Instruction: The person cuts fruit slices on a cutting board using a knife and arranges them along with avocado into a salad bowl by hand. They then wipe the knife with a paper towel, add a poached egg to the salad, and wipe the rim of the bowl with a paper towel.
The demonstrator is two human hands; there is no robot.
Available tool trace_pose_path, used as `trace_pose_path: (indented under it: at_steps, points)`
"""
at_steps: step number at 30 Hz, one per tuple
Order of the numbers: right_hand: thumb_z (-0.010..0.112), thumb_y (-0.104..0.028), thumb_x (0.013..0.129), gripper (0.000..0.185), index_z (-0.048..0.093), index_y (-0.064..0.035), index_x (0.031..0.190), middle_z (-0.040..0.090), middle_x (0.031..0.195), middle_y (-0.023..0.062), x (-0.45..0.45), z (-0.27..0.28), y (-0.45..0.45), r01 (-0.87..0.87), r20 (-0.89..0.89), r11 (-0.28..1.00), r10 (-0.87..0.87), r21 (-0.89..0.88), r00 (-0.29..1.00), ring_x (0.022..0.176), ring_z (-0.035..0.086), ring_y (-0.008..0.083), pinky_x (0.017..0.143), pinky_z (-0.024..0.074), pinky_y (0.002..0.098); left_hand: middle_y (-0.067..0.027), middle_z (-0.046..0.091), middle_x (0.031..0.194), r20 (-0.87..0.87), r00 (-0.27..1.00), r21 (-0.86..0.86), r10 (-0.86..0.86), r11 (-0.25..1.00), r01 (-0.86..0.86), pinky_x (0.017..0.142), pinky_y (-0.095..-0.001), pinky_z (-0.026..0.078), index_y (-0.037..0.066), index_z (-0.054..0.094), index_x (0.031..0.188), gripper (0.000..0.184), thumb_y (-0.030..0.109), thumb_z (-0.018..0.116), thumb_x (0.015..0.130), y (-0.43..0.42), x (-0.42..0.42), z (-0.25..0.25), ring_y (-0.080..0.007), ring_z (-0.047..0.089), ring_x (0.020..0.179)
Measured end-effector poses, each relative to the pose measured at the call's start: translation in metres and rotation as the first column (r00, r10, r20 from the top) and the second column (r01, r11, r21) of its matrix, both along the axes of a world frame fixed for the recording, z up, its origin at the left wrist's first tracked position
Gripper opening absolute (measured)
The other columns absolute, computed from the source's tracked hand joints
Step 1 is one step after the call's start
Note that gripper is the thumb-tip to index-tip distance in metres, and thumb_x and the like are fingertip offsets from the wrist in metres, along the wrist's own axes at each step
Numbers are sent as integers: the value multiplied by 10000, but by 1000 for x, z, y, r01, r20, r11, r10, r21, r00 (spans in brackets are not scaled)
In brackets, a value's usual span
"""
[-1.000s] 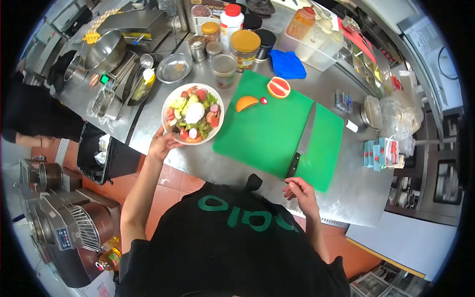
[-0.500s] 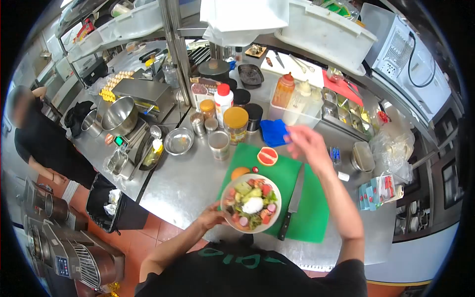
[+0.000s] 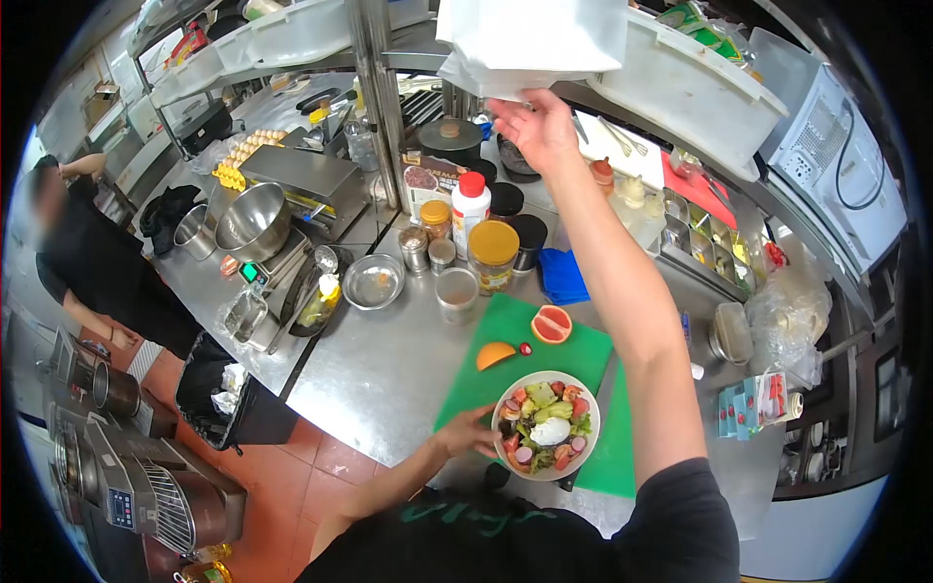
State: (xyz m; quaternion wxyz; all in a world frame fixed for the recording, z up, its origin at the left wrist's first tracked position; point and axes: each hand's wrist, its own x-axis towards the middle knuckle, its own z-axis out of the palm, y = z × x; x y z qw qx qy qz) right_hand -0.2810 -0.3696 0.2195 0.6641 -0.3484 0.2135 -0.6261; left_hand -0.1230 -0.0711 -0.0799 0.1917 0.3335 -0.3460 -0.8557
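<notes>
A round pale bowl (image 3: 596, 432) holds a salad of greens, tomato and radish slices, with a white poached egg (image 3: 551, 432) on top. My left hand (image 3: 468, 432) grips its left side, over the lower part of the green cutting board (image 3: 505, 325). Up at the shelf edge, my right hand (image 3: 533, 129) is raised with fingers apart, right at the lower edge of white paper sheets (image 3: 530, 39); I cannot tell if it touches them. A halved grapefruit (image 3: 552, 325), an orange-coloured fruit piece (image 3: 496, 356) and a small radish piece (image 3: 525, 349) lie on the board.
Jars, including a yellow-lidded jar (image 3: 494, 243), and a metal bowl (image 3: 374, 282) stand behind the board. A blue cloth (image 3: 564, 277) lies to their right. Metal ingredient trays (image 3: 714, 248) line the right. At the far left stands another person (image 3: 107, 262), near a black bin (image 3: 233, 398).
My right hand has risen from above the board to the hanging white paper. The bowl and my left hand have shifted right in view, and the bowl now covers most of the knife.
</notes>
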Motion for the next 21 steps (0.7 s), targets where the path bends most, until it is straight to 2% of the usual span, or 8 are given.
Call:
trace_pose_path:
  at_steps: [5, 7, 9, 11, 13, 15, 18, 21]
  points:
    - [420, -58, 910, 191, 487, 30, 1066, 582, 917, 131, -2, -4, -26, 224, -145, 955, -254, -192, 956, 660, 546, 186, 524, 481, 277, -176, 576, 1125, 64, 992, 54, 112, 992, -116, 668, -363, 582, 32, 268, 1391, 699, 143, 664, 826, 10, 18, -10, -261, 638, 891]
    - [481, -91, 891, 155, 569, 28, 938, 601, 790, 91, -14, -62, -18, 114, -235, 993, -112, -7, 966, 602, 545, 158, 498, 456, 277, -170, 596, 1092, 101, 969, 5, 223, 974, -225, 671, -347, 572, 11, 346, 1344, 614, 148, 659, 833, 16, 28, -4, -239, 637, 858]
    - [521, -146, 876, 222, 609, 15, 751, 611, 675, 90, -31, -152, 34, 210, -924, 963, -228, -168, 308, 579, 559, 177, 493, 442, 316, -145, 601, 1095, 100, 919, -157, 382, 918, -365, 703, -333, 547, 13, 414, 1303, 544, 137, 659, 834, 17, 39, 0, -207, 626, 866]
    - [561, -174, 838, 281, 603, 11, 629, 611, 641, 145, -18, -168, 128, 31, -891, 892, -447, -451, -80, 586, 584, 240, 514, 443, 360, -103, 600, 1119, -10, 736, -434, 677, 660, -613, 754, -312, 507, 25, 474, 1267, 478, 145, 654, 841, 13, 47, 11, -179, 608, 902]
    - [577, -149, 805, 218, 604, 17, 666, 595, 662, 178, 18, -170, 220, -274, -909, 878, -417, -393, -32, 607, 588, 302, 542, 454, 385, -94, 602, 1100, -50, 539, -522, 841, 438, -732, 842, -311, 469, 10, 473, 1255, 451, 266, 575, 897, 8, 40, 109, -164, 565, 999]
    - [587, -129, 778, 169, 603, 22, 704, 588, 685, 183, 56, -164, 300, -581, -874, 732, -481, -356, -70, 643, 599, 327, 576, 466, 405, -50, 635, 897, 72, 626, 0, 777, 627, -779, 703, -246, 451, 13, 545, 1152, 359, 281, 555, 914, 18, 40, 124, -124, 585, 837]
    - [608, -143, 770, 179, 571, 9, 855, 593, 842, 153, 74, -170, 360, -563, -984, 816, -175, -132, -24, 777, 601, 288, 606, 476, 407, -74, 645, 855, 252, 726, -271, 640, 767, -582, 682, -279, 497, -38, 536, 1114, 325, 230, 517, 930, 47, 48, 111, -159, 619, 757]
    - [648, -210, 761, 363, 526, -31, 1053, 550, 1030, 152, 69, -164, 388, -447, -992, 887, -85, -117, 90, 925, 556, 263, 703, 473, 394, -171, 623, 928, 166, 649, 34, 743, 653, -757, 643, -328, 557, -42, 496, 1129, 291, 154, 495, 914, 56, 80, 90, -243, 641, 795]
